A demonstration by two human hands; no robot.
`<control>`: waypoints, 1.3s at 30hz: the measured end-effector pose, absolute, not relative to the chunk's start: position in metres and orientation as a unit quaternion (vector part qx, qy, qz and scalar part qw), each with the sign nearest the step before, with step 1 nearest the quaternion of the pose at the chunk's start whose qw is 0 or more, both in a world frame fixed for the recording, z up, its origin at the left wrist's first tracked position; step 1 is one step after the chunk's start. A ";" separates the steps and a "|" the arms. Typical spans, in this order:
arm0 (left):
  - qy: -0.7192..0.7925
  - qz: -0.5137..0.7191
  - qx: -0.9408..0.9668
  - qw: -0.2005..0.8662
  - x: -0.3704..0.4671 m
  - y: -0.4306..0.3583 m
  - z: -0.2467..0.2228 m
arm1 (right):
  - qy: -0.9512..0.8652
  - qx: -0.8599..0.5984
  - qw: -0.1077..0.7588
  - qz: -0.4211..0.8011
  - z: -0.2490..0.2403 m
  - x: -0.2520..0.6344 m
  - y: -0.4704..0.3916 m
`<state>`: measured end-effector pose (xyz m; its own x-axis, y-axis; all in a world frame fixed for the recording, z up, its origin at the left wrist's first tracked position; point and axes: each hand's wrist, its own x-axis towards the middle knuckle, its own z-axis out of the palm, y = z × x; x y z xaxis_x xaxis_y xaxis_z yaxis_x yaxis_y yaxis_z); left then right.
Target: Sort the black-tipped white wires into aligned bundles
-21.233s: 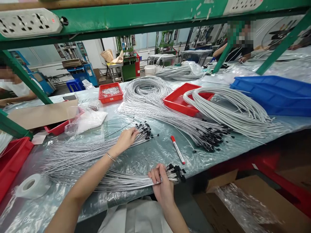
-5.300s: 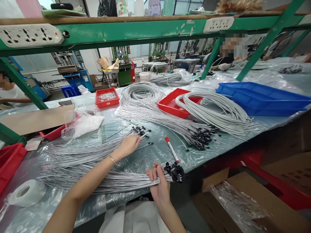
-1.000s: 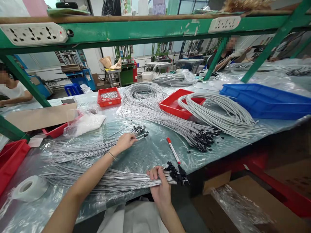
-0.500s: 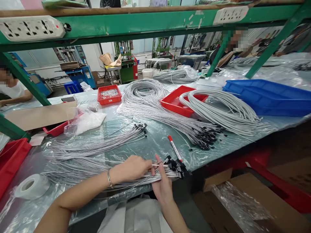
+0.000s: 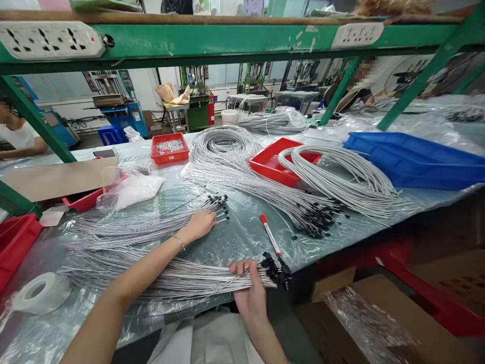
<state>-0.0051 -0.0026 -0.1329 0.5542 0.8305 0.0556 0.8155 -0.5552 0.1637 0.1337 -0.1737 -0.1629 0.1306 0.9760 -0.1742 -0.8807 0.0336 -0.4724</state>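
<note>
My right hand [image 5: 250, 285] is wrapped round a thick bundle of thin grey cables [image 5: 204, 278] near the table's front edge. Black connectors [image 5: 278, 270] stick out past the fingers at the bundle's right end. My left hand [image 5: 200, 225], with a bracelet at the wrist, lies over a second, thinner bundle of grey cables [image 5: 151, 227] farther back. Its fingers are closed at that bundle's front side, and a cable end with a small black tip [image 5: 226, 218] shows just beyond them. The fingertips themselves are partly hidden.
A red marker [image 5: 270, 235] lies right of the bundles. Behind are a large cable pile [image 5: 242, 172], a cable coil [image 5: 341, 174], red trays [image 5: 278, 159] and a blue tray [image 5: 409, 156]. A tape roll [image 5: 41, 293] sits at left. A green shelf frame [image 5: 212, 43] crosses above.
My left hand has left the near bundle beside my right hand and moved back and left to the farther bundle. My right hand keeps its hold on the near bundle.
</note>
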 end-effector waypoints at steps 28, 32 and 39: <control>0.241 -0.054 0.965 0.092 0.028 -0.114 -0.058 | -0.054 -0.334 0.692 0.638 -0.162 0.133 -0.169; 0.379 0.008 0.921 0.088 0.020 -0.060 -0.072 | -0.030 -0.308 0.696 0.648 -0.161 0.133 -0.169; 0.487 0.012 0.873 0.035 0.008 0.012 -0.130 | -0.057 -0.255 0.702 0.663 -0.154 0.137 -0.163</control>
<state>0.0084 0.0124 -0.1302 0.5251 0.8510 -0.0121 0.8492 -0.5230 0.0727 0.1368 -0.1627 -0.1537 0.1154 0.9594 -0.2575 -0.9013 -0.0078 -0.4331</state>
